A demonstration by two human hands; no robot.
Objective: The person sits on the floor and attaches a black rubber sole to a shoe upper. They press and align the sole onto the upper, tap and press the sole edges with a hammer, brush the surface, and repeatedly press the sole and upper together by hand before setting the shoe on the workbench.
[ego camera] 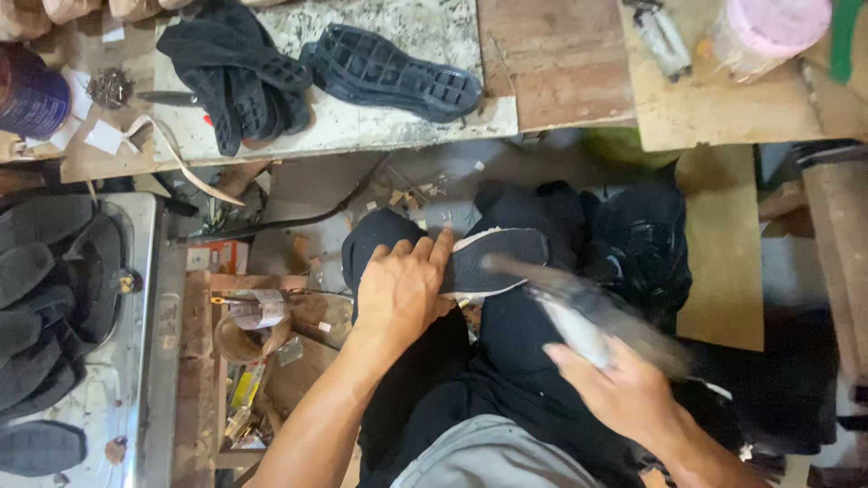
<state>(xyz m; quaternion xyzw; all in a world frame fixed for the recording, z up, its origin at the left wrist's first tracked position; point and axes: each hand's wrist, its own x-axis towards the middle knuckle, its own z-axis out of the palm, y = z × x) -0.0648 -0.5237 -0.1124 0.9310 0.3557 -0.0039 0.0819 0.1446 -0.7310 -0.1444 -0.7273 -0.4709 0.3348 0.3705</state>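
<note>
One shoe [493, 262] lies sole-up across the person's lap, and the left hand [402, 289] has its grip wrapped flat over the heel end, pinning it, while the right hand [624, 393] is closed in a tight grip round the handle of one blurred hammer [579, 316] whose head hangs just over the sole. Beyond the knees, at the table's near edge, lie one separate black outsole [393, 72] and a heap of black soles [240, 77], too tangled to count. A metal tray [149, 361] at the left holds several more dark soles.
</note>
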